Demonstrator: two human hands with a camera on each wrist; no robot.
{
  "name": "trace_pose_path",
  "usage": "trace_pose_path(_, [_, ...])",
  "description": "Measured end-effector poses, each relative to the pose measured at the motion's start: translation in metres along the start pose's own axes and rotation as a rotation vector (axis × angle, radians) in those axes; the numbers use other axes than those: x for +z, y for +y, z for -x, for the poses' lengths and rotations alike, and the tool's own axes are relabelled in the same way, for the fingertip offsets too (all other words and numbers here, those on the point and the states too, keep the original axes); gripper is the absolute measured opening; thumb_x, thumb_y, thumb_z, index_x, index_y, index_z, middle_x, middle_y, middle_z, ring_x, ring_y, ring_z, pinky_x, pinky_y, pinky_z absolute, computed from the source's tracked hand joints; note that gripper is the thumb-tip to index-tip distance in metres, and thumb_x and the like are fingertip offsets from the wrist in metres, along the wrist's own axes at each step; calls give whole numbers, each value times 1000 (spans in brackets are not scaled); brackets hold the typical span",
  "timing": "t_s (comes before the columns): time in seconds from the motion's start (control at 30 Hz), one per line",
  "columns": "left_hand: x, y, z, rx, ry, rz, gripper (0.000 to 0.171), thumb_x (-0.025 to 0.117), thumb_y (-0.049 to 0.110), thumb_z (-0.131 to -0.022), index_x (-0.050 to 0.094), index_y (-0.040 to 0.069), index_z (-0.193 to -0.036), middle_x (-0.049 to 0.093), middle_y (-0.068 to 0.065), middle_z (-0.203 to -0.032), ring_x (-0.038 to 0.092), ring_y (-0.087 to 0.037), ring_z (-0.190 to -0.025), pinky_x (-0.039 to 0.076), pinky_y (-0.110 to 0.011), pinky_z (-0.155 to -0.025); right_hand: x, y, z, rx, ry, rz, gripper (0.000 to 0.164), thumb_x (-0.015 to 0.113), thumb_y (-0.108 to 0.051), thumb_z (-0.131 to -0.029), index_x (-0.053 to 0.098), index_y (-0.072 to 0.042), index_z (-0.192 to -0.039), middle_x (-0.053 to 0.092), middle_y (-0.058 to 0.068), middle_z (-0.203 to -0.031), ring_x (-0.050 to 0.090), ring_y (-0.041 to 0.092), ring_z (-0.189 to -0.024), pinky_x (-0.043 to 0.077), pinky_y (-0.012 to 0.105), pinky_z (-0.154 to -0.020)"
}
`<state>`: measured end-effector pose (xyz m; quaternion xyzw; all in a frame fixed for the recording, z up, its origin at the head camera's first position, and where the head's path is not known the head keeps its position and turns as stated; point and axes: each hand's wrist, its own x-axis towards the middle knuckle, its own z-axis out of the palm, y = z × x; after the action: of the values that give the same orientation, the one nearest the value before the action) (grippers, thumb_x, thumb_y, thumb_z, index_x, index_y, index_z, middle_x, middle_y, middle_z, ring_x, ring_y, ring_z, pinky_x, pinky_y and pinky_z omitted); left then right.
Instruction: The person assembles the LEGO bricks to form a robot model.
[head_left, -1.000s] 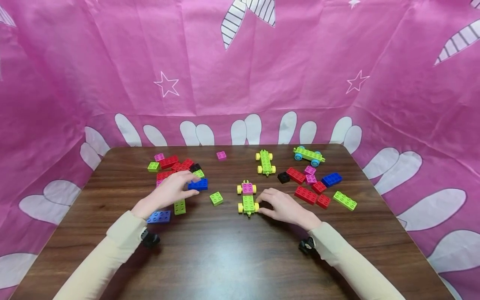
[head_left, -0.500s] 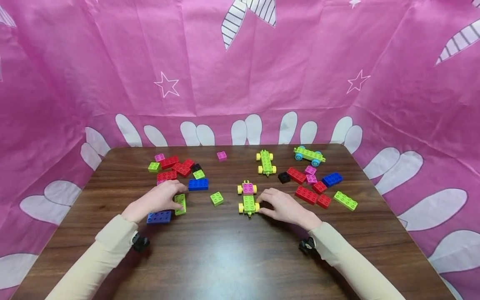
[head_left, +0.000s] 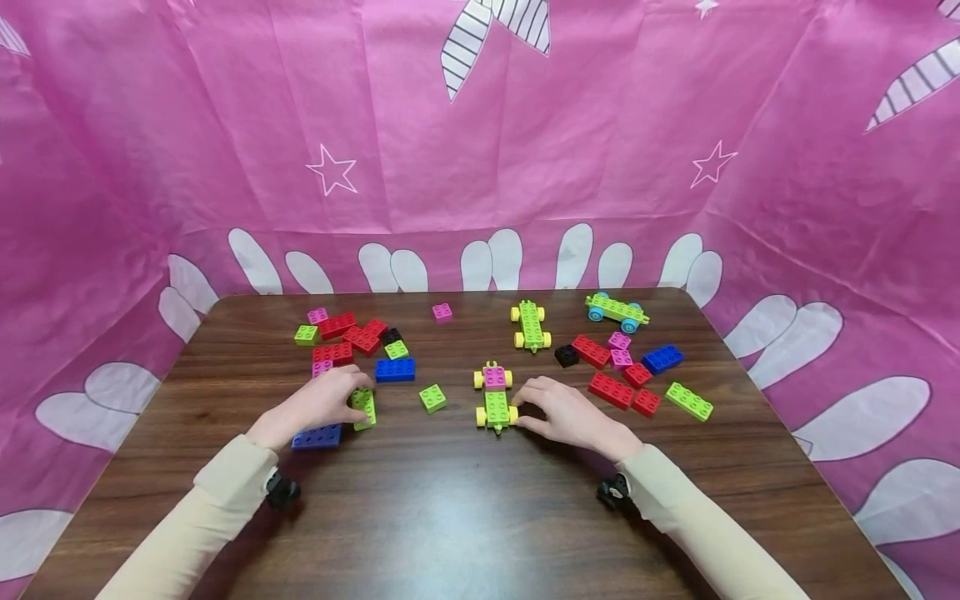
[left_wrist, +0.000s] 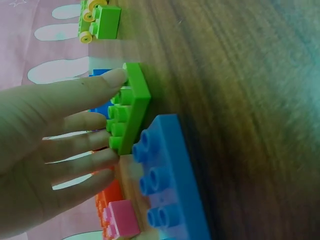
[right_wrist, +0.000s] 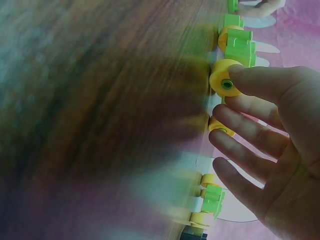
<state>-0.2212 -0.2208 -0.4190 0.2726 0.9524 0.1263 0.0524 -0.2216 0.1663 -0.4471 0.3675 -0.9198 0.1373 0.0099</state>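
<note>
My left hand (head_left: 318,408) is over a long lime-green building brick (head_left: 363,407), thumb at its near end and fingers reaching behind it. In the left wrist view the thumb pinches the green brick (left_wrist: 131,107) by its studded side; the far fingertips are partly hidden. A blue brick (head_left: 317,437) lies close below that hand. At the table's middle stands a lime-green toy car base (head_left: 497,407) with yellow wheels and a pink brick (head_left: 495,377) on it. My right hand (head_left: 562,412) holds its near right wheel (right_wrist: 224,77) between thumb and index finger, other fingers loosely bent.
Loose red bricks (head_left: 365,337), a blue brick (head_left: 395,370) and a small green brick (head_left: 432,398) lie around the left and centre. Two more car bases, one yellow-wheeled (head_left: 531,325) and one blue-wheeled (head_left: 617,311), stand behind. More bricks (head_left: 611,389) lie right.
My left hand has drawn back from the blue brick toward me and left, down onto the long green brick, which has turned slightly. My right hand has stayed at the car base.
</note>
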Motion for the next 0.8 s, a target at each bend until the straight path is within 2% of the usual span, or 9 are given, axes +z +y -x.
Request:
trace_pose_path(0.17, [3,2,-1,-5,30,-7,50,79,36,-71,68,2,-107,66,-10,-101,62,-21,-91,54,-39,-82,0,0,0,10,-10,-3,25,67,-37,-85,66,-22,-104,63,-10,-99,56,4,-94,53,27,-83])
trace_pose_path(0.27, [3,2,2,-30,37,-14,54,79,41,-70,68,2,-106,66,-10,-101,62,-21,-92,54,-40,-82,0,0,0,8,-10,-5,26,67,-37,-84,66,-21,-104,63,-10,-99,56,4,-94,53,27,-83])
trace_pose_path(0.5, [0,3,7,-95,-17,-30,63,81,46,-65,66,4,-110,66,-12,-107,61,-25,-97,55,-45,-80,0,0,1,-2,7,-1,26,68,-37,-84,66,-21,-104,63,-10,-98,57,4,-93,53,28,-82])
trace_pose_path(0.8, [-1,5,6,-109,-37,-53,62,82,42,-66,65,5,-112,65,-13,-111,60,-29,-102,54,-48,-80,-2,-1,1,12,-15,-9,27,68,-37,-84,66,-21,-106,64,-8,-101,58,6,-96,53,29,-85])
